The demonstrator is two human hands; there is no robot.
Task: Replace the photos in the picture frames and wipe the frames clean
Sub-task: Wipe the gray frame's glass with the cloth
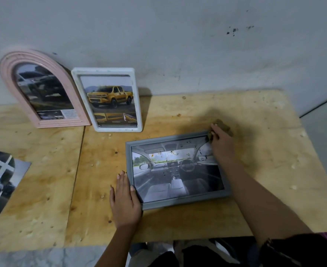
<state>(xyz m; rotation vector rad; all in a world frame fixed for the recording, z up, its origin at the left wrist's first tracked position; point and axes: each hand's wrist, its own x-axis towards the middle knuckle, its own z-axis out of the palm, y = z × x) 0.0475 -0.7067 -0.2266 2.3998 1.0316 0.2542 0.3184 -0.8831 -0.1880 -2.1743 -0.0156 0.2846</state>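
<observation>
One head-worn wide-angle camera gives the only view. It looks forward and steeply down from over the table's near edge, close to the work. The wall fills the top third behind the far edge. Reaching in from the bottom, the left hand lies nearest the lens; the right hand, gripping a cloth, is farther out at the frame's far right corner.
</observation>
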